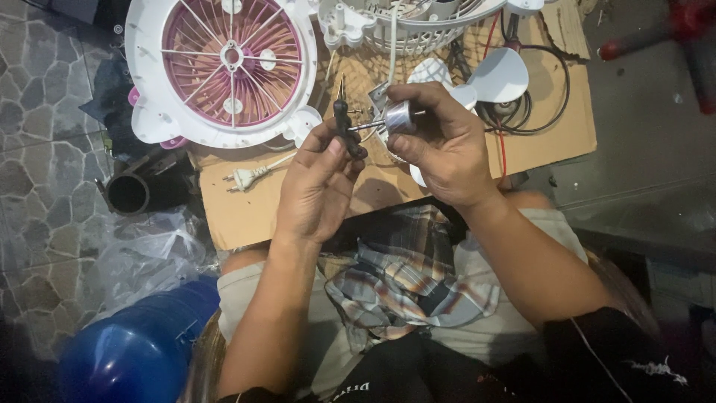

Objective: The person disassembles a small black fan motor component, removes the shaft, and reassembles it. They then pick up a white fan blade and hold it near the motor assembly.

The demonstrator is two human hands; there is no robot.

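Observation:
My left hand (317,183) grips black needle-nose pliers (343,119), tips pointing up and away from me. My right hand (447,145) holds a small silver metal rotor with a thin shaft (399,118); the shaft points left and meets the pliers. Both hands hover above my lap, over a brown cardboard sheet (246,213). Just beyond the right hand lie white fan blades (496,75).
A round white-and-pink fan grille (231,60) lies on the cardboard at upper left, a white fan housing (403,26) at the top. A white plug and cord (250,177), black and red wires (552,97), a black pipe (130,192) and a blue rounded object (142,347) surround me.

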